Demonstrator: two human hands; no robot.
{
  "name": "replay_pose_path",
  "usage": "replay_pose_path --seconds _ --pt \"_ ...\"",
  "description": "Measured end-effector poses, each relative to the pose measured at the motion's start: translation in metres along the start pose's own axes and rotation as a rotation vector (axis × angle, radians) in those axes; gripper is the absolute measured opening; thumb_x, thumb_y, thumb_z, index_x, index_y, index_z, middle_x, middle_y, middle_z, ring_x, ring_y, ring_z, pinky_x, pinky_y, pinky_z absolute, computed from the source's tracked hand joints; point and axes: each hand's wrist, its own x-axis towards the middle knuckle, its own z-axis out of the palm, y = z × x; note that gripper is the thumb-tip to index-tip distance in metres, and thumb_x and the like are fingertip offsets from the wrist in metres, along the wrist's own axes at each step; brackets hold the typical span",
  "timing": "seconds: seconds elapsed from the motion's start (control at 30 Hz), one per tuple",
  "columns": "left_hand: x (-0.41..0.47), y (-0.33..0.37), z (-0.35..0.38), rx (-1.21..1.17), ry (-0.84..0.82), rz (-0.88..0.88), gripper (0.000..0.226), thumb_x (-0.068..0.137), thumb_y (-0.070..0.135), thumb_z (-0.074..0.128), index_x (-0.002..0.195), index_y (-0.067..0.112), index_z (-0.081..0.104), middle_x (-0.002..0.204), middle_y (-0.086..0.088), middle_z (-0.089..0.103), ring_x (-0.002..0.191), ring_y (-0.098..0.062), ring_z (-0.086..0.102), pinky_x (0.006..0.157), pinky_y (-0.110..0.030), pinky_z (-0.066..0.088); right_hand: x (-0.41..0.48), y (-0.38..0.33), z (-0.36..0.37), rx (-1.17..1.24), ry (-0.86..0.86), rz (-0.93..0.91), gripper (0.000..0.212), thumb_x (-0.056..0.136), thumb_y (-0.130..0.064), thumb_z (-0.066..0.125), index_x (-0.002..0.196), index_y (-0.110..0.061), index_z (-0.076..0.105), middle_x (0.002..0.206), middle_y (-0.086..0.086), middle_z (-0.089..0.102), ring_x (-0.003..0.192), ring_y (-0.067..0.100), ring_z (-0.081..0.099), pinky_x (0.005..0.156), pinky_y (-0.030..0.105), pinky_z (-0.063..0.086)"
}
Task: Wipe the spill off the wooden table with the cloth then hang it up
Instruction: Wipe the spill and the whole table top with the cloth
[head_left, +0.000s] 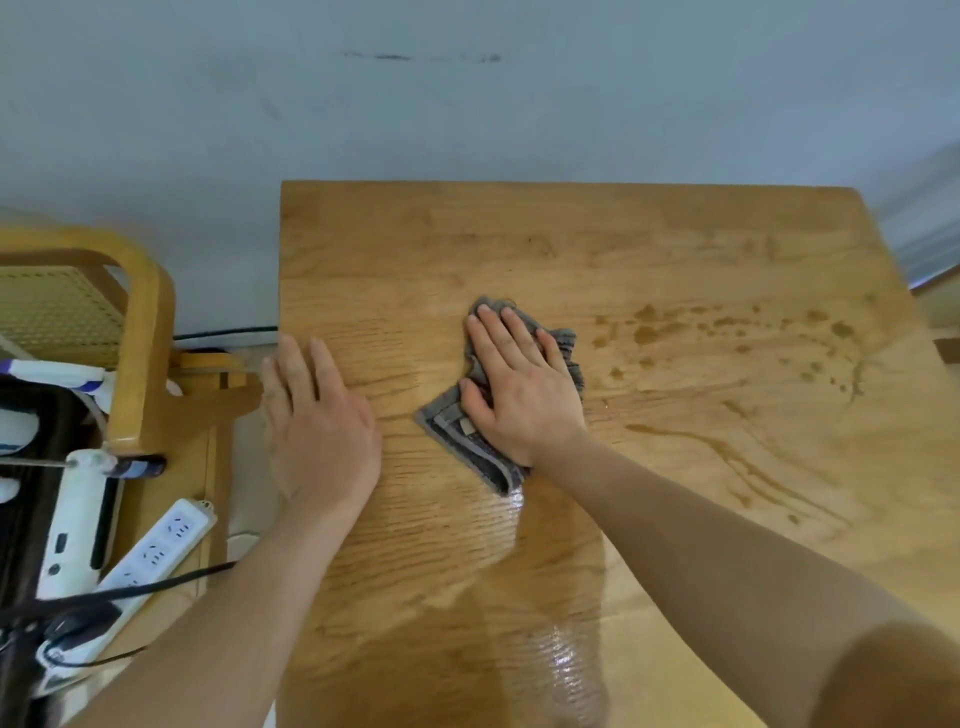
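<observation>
My right hand (519, 384) presses flat, fingers together, on the grey cloth (467, 441) mid-frame; left hand (317, 415) flat, bracing the table (623, 234) edge (droplets (727, 332) remain right).

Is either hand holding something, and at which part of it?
Nothing is gripped. The right hand presses flat on the middle of the grey cloth; the left hand lies flat on the wooden table.

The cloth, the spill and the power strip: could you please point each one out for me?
cloth (457, 441): head view, near corner beside the right hand.
spill (647, 332): head view, large droplet right of the cloth.
power strip (156, 551): head view, socket face.
</observation>
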Motion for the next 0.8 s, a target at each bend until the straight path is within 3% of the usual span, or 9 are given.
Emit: replay_pose_path --seconds 0.1,0.2,0.47,0.6,0.8 --pt "-0.008 0.02 -0.001 0.034 -0.028 0.02 0.06 0.099 0.036 0.016 0.152 0.012 -0.001 0.16 -0.008 -0.005 0.146 -0.028 -0.009 0.119 -0.045 0.001 0.047 0.019 -0.012 0.01 0.028 0.045 0.066 0.098 -0.052 0.024 0.156 -0.023 0.011 0.164 -0.006 0.007 0.15 0.013 0.001 0.122 0.043 0.005" --pt "-0.019 0.059 0.014 0.02 -0.054 0.185 0.059 0.099 0.039 0.011 0.151 0.015 -0.004 0.16 -0.005 -0.009 0.145 -0.021 -0.013 0.119 -0.043 -0.003 0.094 0.034 -0.021 0.02 0.036 0.053 0.067 0.098 -0.051 0.024 0.156 -0.021 0.014 0.164 -0.004 0.01 0.15 0.015 0.005 0.122 0.044 0.006" --pt "-0.02 0.073 0.033 0.091 0.009 0.171 0.057 0.098 0.035 0.018 0.15 0.013 0.017 0.158 -0.008 0.016 0.147 -0.026 0.008 0.118 -0.045 0.005 0.173 0.056 -0.03 0.046 0.097 0.08 0.068 0.096 -0.05 0.023 0.155 -0.017 0.017 0.163 -0.001 0.014 0.15 0.017 0.007 0.121 0.046 0.007" --pt "-0.026 0.075 0.034 0.112 0.003 0.158 0.06 0.094 0.032 0.018 0.15 0.011 0.021 0.158 -0.008 0.018 0.146 -0.025 0.01 0.118 -0.046 0.008 0.136 0.036 -0.018 0.071 0.116 0.066 0.067 0.097 -0.048 0.023 0.155 -0.014 0.018 0.163 0.001 0.016 0.15 0.02 0.009 0.12 0.049 0.007" --pt "-0.025 0.074 0.034 0.095 0.027 0.15 0.061 0.091 0.031 0.02 0.149 0.012 0.025 0.157 -0.007 0.021 0.146 -0.024 0.012 0.117 -0.046 0.011 -0.018 0.028 0.0 0.066 0.005 -0.237 0.062 0.099 -0.044 0.032 0.154 -0.015 0.025 0.161 0.0 0.021 0.15 0.018 0.012 0.12 0.048 0.013"
